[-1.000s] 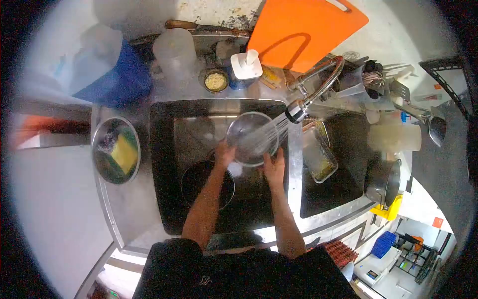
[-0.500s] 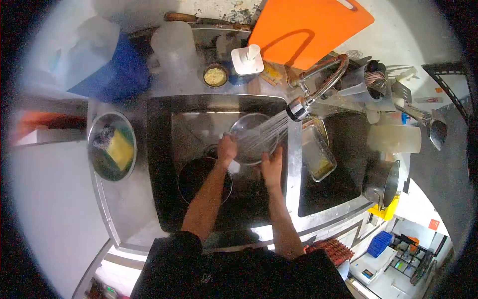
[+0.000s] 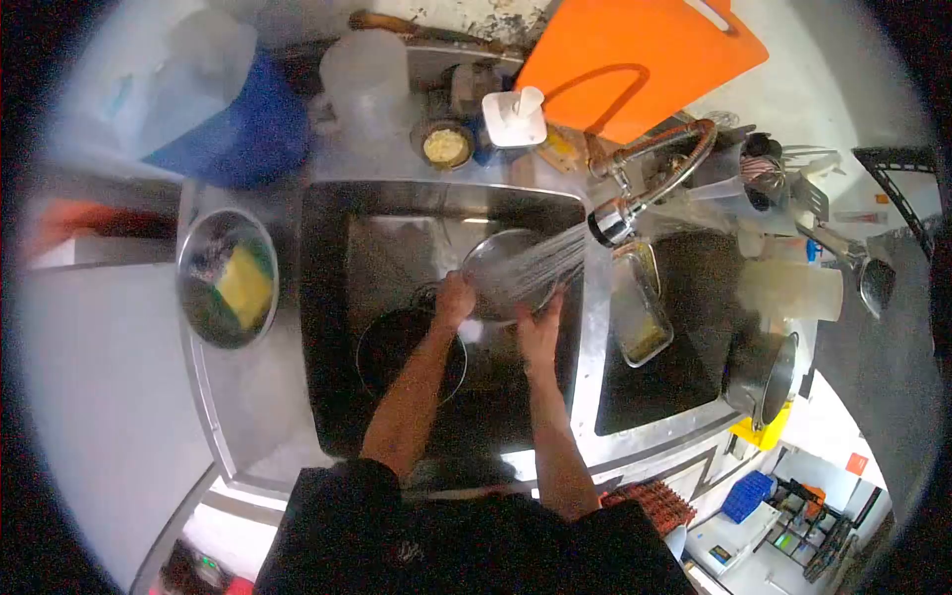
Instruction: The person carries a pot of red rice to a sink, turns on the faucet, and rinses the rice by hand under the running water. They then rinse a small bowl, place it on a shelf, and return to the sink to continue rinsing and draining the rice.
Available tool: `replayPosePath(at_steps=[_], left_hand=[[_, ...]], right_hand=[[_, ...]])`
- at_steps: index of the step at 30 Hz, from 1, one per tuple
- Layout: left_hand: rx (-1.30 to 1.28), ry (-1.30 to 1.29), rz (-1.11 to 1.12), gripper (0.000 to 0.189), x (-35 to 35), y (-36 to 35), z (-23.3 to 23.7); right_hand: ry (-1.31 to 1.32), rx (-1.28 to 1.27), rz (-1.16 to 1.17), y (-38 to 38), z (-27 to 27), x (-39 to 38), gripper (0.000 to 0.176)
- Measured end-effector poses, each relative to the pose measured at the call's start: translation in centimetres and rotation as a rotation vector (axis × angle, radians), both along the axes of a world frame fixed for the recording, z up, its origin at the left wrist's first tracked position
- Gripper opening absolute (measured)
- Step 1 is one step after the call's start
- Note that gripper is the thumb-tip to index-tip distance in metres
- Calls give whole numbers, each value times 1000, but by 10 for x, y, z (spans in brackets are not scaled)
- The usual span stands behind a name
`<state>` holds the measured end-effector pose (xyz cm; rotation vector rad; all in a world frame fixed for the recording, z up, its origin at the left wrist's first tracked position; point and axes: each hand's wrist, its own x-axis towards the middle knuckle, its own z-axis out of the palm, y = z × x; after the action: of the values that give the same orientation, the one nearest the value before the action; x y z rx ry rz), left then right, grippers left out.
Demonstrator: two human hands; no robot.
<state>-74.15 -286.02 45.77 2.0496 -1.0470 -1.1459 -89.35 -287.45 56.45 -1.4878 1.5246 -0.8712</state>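
Under the spray from the tap head [image 3: 612, 222], a round metal bowl [image 3: 496, 260] is held tilted in the sink. My left hand [image 3: 454, 301] is closed on the bowl's left edge. My right hand [image 3: 539, 335] grips the lower right edge, fingers partly hidden behind the rim. Water strikes the inside of the bowl and blurs it. A second round vessel [image 3: 399, 325] with a thin bright rim rests in the sink [image 3: 332, 426], partly covered by my left forearm.
To the left, a bowl [image 3: 188, 307] holds a yellow-green sponge [image 3: 244, 286]. A rectangular container [image 3: 640, 327] leans in the right basin. Behind stand a small bowl of yellowish bits [image 3: 446, 147], a pump bottle [image 3: 515, 121] and an orange board [image 3: 635, 59]. A pot [image 3: 775, 377] sits at right.
The view has shifted slightly. Both hands stay on the bowl under the running water; the fingers of my right hand have shifted a little along its lower right edge.
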Motion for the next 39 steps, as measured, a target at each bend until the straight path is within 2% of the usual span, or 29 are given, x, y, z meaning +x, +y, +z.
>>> replayPosePath(at_steps=[3, 4, 5, 7, 8, 9, 11, 13, 14, 16, 17, 18, 20, 21, 22, 23, 24, 25, 27, 28, 29, 31, 33, 34, 35, 36, 37, 38, 39], left_hand=[[28, -139, -122, 44, -14, 14, -32], [4, -207, -184, 41, -15, 20, -78], [-30, -290, -336, 39, -16, 28, -164], [25, -103, -97, 38, -4, 11, -41], [60, -85, -71, 38, -11, 13, -19], [56, -107, -70, 38, -17, 15, -14], [-6, -158, -64, 38, -15, 18, -46], [-102, -310, -60, 39, -33, 21, -95], [-39, -289, -143, 47, -38, 23, -116], [37, -70, -112, 51, -17, 13, -34], [80, 32, -89, 53, -6, 7, 12], [85, -242, -403, 52, 1, 8, -27], [76, 215, 128, 50, 17, -6, 16], [75, 220, 138, 50, 3, -4, 20], [92, 80, 44, 46, -9, 2, 22], [108, -63, -57, 44, -12, 4, 21], [111, 34, -97, 46, -16, 9, -30], [123, 43, -106, 46, -6, 16, -20], [89, 186, -47, 44, 18, -1, -3], [64, 18, -48, 38, 6, 1, -17], [74, 16, -45, 38, -9, 12, -28], [-50, 124, -38, 39, -19, 12, -12], [122, 607, 51, 36, 9, 10, 1], [209, 931, 149, 35, 19, 11, 4], [229, 1007, 173, 36, 25, 10, 3], [252, 1081, 200, 38, 30, 9, -3], [195, 763, 94, 48, 36, 10, 30], [153, 454, -10, 59, 34, 17, 48], [167, 457, -18, 59, 26, 23, 32]], right_hand=[[-53, -128, -25, 12, 2, 10, 92], [-224, 215, -46, 11, 29, 8, 91], [-393, 552, -63, 8, 43, 6, 91], [-346, 592, -93, 16, 28, 7, 91], [-215, 292, -100, 25, 13, 14, 91], [-92, -24, -102, 23, -1, 21, 91], [-137, 34, -36, 16, 7, 5, 95], [-383, 711, -92, 7, 48, 1, 96], [-375, 723, -87, 14, 39, 2, 96], [-58, -166, -71, 18, 4, 21, 87], [-63, -171, -69, 12, 3, 15, 87], [-193, 135, -75, 8, 5, -2, 85], [-486, 573, -119, 8, 23, -12, 83], [-479, 575, -111, 11, 10, -15, 83], [-402, 316, -110, 16, -7, -7, 82], [-298, 246, -112, 19, -16, -13, 81], [-188, 179, -120, 21, -14, -14, 80], [-77, 115, -134, 21, -5, -10, 79], [-398, 515, 7, 11, 27, -17, 79], [-464, 582, -149, 10, 29, -12, 89], [-465, 593, -148, 17, 32, -6, 89], [-430, 399, -304, 11, 46, 16, 76], [-437, 505, -209, 16, 18, -28, 72], [-324, 565, -39, 12, 13, -42, 68], [-214, 617, 140, 6, 5, -49, 63], [53, 157, 178, 4, 13, -32, 56], [431, -286, 70, 2, 23, -14, 49], [564, -242, 169, -1, 49, 1, 42], [702, -189, 267, -3, 62, 9, 36]])
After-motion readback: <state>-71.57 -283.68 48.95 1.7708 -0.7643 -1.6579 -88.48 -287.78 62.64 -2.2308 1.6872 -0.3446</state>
